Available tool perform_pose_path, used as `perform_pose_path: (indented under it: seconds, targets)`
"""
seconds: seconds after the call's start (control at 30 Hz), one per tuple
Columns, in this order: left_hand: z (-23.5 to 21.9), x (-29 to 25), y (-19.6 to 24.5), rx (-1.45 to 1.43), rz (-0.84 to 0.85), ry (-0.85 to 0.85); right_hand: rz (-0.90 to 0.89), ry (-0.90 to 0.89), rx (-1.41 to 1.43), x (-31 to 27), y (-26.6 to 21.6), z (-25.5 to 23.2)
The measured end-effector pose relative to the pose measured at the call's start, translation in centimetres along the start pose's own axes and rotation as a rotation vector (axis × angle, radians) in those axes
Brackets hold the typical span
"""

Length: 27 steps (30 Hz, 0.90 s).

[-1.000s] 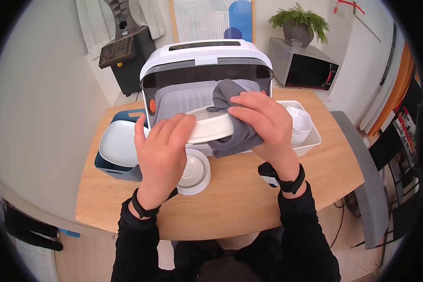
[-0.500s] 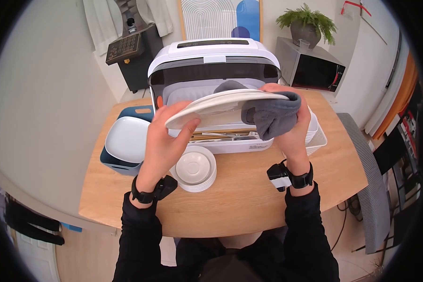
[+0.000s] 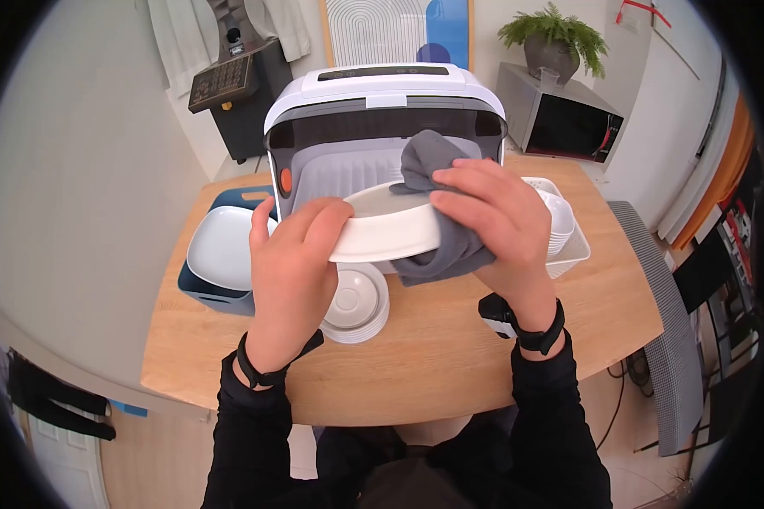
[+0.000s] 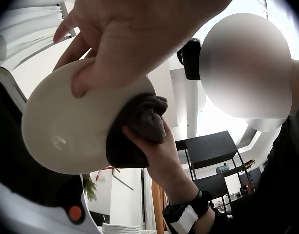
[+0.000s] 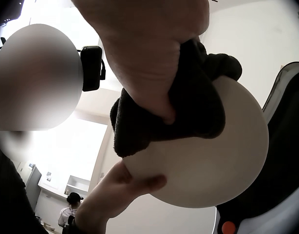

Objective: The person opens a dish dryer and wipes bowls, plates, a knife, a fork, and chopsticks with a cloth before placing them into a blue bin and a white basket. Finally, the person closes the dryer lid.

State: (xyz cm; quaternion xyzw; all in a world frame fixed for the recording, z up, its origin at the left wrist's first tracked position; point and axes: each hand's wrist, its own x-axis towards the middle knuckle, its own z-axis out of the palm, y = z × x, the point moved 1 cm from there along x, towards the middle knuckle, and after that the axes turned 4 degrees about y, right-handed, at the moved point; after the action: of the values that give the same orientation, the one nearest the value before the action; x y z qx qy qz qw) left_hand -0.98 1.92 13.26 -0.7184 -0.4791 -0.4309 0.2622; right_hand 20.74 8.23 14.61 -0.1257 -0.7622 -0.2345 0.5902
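The person wears black long sleeves (image 3: 560, 424), a black band on each wrist and a small black-and-white camera unit (image 3: 494, 314) strapped there.

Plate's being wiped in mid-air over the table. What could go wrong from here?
1. The plate is held off the table only at its left edge by the left hand; a hard wipe might twist it loose.
2. The right hand grips through the gray cloth, which may slide on the glaze.
3. If dropped, it would likely land on the stack of saucers right beneath.
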Motion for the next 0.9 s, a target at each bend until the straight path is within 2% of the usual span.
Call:
perform_pose_path:
  seconds: [0.1, 0.17, 0.27, 0.3, 0.4, 0.43, 0.53, 0.63, 0.67, 0.73, 0.83, 0.9]
  targets:
    - [0.6, -0.2, 0.0, 0.046, 0.062, 0.027, -0.060, -0.033, -0.056, 0.0, -0.4, 0.2]
    - [0.7, -0.2, -0.7, 0.039, 0.136, 0.108, 0.034, -0.009, 0.062, 0.2, -0.2, -0.1]
    - [0.9, 0.0, -1.7, -0.329, -0.036, 0.303, 0.208, 0.088, 0.263, -0.3, 0.7, -0.5]
    - [0.8, 0.3, -2.1, -0.362, -0.036, 0.323, 0.272, 0.128, 0.337, -0.7, 0.9, -0.5]
    - [0.7, 0.9, -1.7, -0.594, -0.223, 0.208, 0.538, 0.273, 0.576, -1.3, 1.3, -0.5]
    - [1.2, 0.4, -2.3, -0.571, -0.219, 0.110, 0.658, 0.303, 0.608, -1.7, 1.3, -0.6]
    - [2.9, -0.5, -2.0, -0.862, -0.367, 0.070, 0.624, 0.327, 0.561, -2.0, 1.7, -0.1]
    - [2.9, -0.3, -2.0, -0.870, -0.340, 0.065, 0.674, 0.274, 0.451, -2.0, 1.3, -0.6]
    - [2.6, -0.2, -2.0, -0.861, -0.340, 0.064, 0.634, 0.234, 0.468, -1.7, 1.4, -0.7]
    - [1.4, 0.0, -1.8, -0.672, -0.291, 0.037, 0.556, 0.157, 0.502, -0.8, 1.6, -0.7]
    - [0.7, -0.2, -1.8, -0.426, -0.188, 0.016, 0.343, 0.099, 0.324, -0.8, 1.6, -0.5]
    - [0.4, -0.2, -1.7, -0.329, -0.118, 0.008, 0.288, 0.047, 0.265, -0.6, 1.2, -0.6]
